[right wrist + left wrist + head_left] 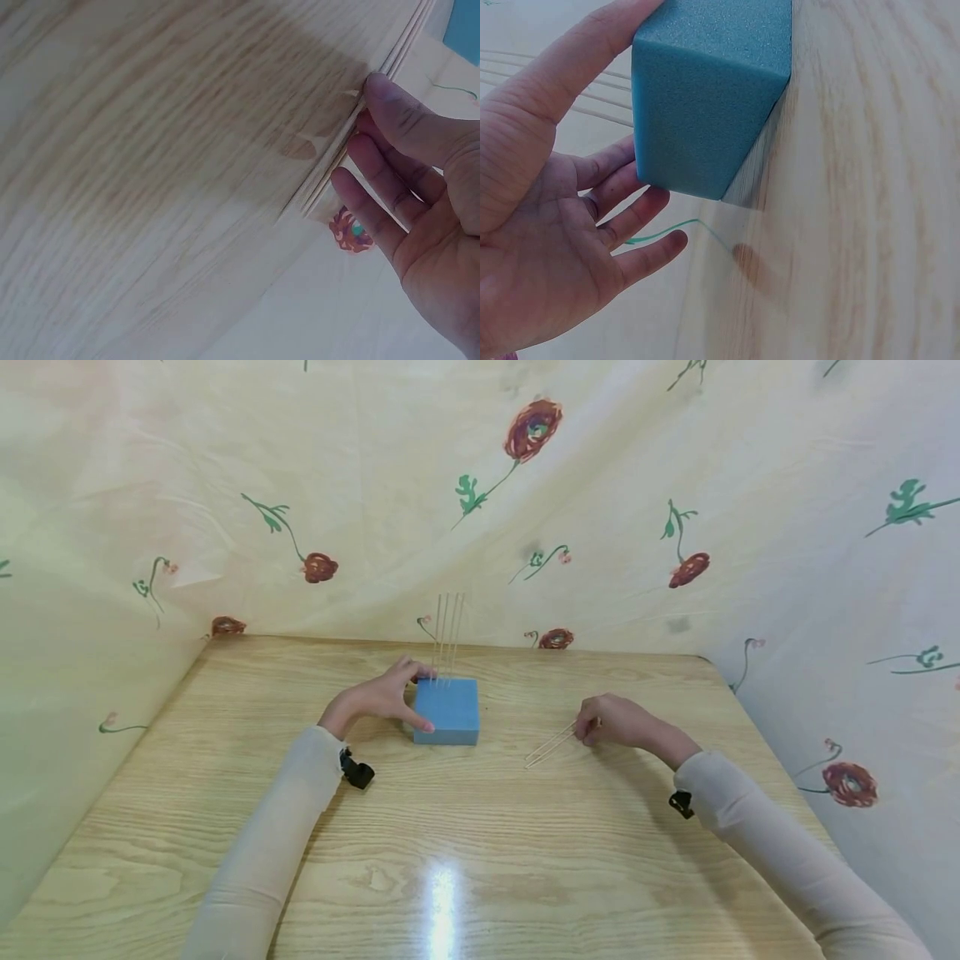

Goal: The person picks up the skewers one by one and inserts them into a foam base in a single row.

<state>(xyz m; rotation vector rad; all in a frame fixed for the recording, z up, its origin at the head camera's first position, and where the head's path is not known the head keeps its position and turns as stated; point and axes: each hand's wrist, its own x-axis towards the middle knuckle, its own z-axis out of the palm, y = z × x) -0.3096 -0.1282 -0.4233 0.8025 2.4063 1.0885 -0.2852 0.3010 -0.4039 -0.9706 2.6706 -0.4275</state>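
A blue foam block (447, 706) lies on the wooden table, with several thin wooden sticks (448, 635) standing upright near its back left edge. My left hand (384, 695) holds the block from its left side, thumb at the front corner and fingers at the back. In the left wrist view the fingers (640, 255) spread beside the foam. To the right of the block, my right hand (617, 722) pinches loose thin sticks (550, 750) by their far right part, low over the table. The right wrist view shows thumb and fingertips right at these sticks (401, 56).
The wooden table (465, 827) ends at a flower-patterned cloth (375, 493) hanging behind it and along both sides. A black wrist strap (357, 770) sits on the left sleeve, another strap (681, 804) on the right.
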